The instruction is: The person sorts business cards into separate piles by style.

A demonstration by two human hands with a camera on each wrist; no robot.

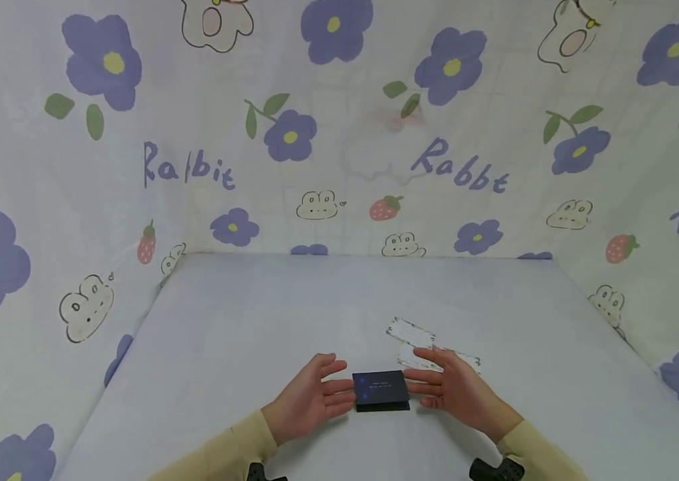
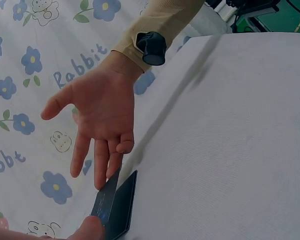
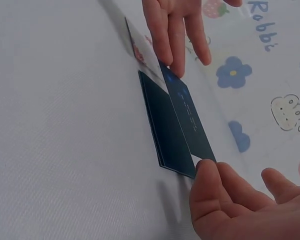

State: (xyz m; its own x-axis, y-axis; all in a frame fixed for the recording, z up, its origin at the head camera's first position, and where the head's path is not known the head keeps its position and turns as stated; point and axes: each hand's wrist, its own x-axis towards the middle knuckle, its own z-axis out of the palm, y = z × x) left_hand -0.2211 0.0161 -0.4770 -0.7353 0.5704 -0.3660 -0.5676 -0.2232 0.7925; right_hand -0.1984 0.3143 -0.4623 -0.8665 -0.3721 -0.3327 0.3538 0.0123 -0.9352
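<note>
I've got my left hand (image 1: 309, 397) and right hand (image 1: 454, 391), fingers straight, pressing the top dark card's (image 1: 379, 386) ends above the stack (image 1: 383, 405); white cards (image 1: 410, 332) beyond lie untouched.

The printed cloth backdrop (image 1: 339, 167) bears the word "Rabbit" in purple lettering, repeated several times. The dark card (image 1: 380, 388) between the hands carries small print, too blurred to read.
</note>
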